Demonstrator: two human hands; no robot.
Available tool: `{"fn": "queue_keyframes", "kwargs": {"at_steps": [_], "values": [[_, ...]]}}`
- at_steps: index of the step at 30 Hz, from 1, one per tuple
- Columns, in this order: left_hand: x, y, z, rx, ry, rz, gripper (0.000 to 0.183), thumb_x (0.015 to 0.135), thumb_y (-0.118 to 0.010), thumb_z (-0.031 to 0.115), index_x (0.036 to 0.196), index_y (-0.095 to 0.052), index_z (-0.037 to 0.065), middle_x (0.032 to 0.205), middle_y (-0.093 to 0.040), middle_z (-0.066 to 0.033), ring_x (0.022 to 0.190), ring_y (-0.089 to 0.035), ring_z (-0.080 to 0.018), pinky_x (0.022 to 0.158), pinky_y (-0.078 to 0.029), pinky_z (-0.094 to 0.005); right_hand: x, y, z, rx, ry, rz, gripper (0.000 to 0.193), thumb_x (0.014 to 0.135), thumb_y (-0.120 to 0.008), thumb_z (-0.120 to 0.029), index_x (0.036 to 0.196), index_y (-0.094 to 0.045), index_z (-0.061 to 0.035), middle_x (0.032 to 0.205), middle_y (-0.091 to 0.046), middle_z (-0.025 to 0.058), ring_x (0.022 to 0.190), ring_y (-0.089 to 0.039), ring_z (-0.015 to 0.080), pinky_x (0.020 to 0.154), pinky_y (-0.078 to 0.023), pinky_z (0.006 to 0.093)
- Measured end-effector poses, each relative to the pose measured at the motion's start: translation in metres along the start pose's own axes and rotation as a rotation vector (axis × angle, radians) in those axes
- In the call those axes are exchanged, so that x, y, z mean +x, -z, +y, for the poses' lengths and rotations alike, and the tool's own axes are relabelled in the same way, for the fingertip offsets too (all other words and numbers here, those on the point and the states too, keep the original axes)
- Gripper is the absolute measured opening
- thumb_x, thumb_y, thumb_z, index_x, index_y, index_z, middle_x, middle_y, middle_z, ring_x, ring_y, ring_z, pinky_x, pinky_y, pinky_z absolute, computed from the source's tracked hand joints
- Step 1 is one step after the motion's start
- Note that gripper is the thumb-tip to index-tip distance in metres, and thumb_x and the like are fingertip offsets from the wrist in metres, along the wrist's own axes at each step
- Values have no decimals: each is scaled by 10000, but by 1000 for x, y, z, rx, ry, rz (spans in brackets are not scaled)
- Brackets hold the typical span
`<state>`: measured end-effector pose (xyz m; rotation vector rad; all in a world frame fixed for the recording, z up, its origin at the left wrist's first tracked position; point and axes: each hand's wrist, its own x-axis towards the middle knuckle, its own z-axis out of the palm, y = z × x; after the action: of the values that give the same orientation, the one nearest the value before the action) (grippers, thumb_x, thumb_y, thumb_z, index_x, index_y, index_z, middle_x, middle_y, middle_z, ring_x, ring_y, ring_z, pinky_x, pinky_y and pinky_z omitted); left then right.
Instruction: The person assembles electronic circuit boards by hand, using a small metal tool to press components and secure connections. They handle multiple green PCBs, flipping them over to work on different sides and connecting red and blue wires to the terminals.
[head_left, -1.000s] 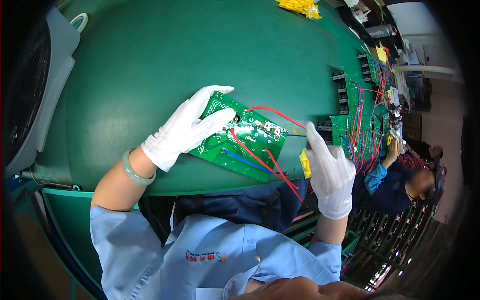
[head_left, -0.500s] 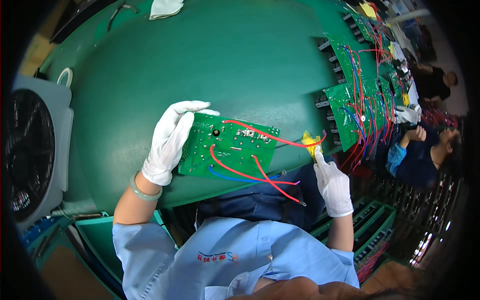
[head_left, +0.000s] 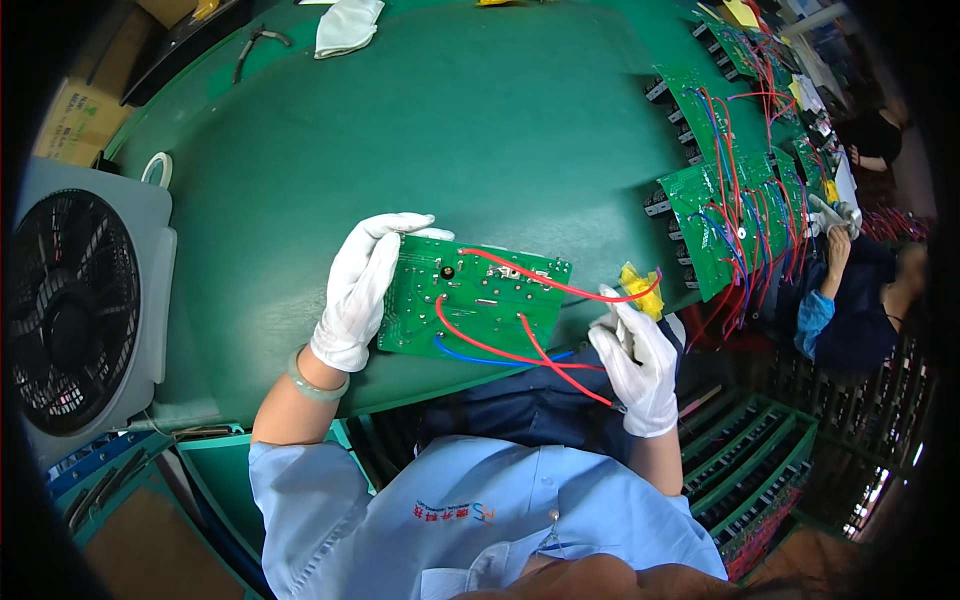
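— What is seen in the head view?

— A green circuit board [head_left: 472, 308] is held flat at the near edge of the green table [head_left: 480, 130]. Its left end is clasped by the gloved left hand [head_left: 358, 290], fingers closed over the board's edge. A yellow connector [head_left: 638, 285] on a red wire [head_left: 560, 288] is pinched by the fingertips of the gloved right hand [head_left: 634, 362].

— What has changed?

— Since a second ago the board has been turned and drawn nearer the body, and the right hand has been shifted from the board's edge to the connector. The wiring, it may be judged, is now being handled rather than the board itself.

— Anything nearby?

— A fan [head_left: 70, 320] is stood at the left; wired boards [head_left: 735, 215] are laid at the right, beside another person's gloved hand [head_left: 835, 213].
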<state>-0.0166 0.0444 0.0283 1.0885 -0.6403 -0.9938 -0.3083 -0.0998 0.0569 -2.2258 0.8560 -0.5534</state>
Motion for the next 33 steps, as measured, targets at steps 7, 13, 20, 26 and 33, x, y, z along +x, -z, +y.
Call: {"fn": "queue_keyframes", "kwargs": {"at_steps": [7,13,20,26,33], "values": [[2,-5,3,5,3,28,343,1101,-415,222,1292,-499,-51,1211,-663,-217,1097,-667,-230,993,-533,-366,-3,-33,10,160,-6,-41,423,868,-750,-10,1279,-660,28,994,-738,150,834,-702,236,742,-548,315],[0,-2,2,36,-23,17,345,1099,-419,217,1303,-494,-50,1213,-661,-217,1100,-665,-227,996,-527,-361,12,-5,-4,-122,151,-156,335,937,-673,-104,1254,-687,5,991,-740,158,872,-706,283,776,-553,361],[-4,-1,-4,61,-100,-16,349,1086,-458,200,1322,-473,-56,1239,-654,-220,1123,-662,-227,1005,-525,-362,15,-14,-11,-84,226,-6,215,868,-803,-151,1010,-721,-13,771,-732,72,600,-672,240,570,-515,336],[-3,1,-7,50,-102,-23,337,1076,-482,173,1326,-468,-52,1255,-648,-225,1129,-662,-225,1005,-528,-361,23,-14,-10,-264,382,25,210,790,-865,-182,874,-724,-51,800,-738,70,609,-675,228,552,-501,334],[-5,-1,-4,93,-106,-22,293,1055,-487,94,1312,-481,-47,1224,-653,-213,1135,-661,-237,1000,-529,-371,23,-8,-14,-277,443,-10,266,768,-871,-181,947,-727,-48,791,-732,51,600,-668,223,534,-495,324]]}}
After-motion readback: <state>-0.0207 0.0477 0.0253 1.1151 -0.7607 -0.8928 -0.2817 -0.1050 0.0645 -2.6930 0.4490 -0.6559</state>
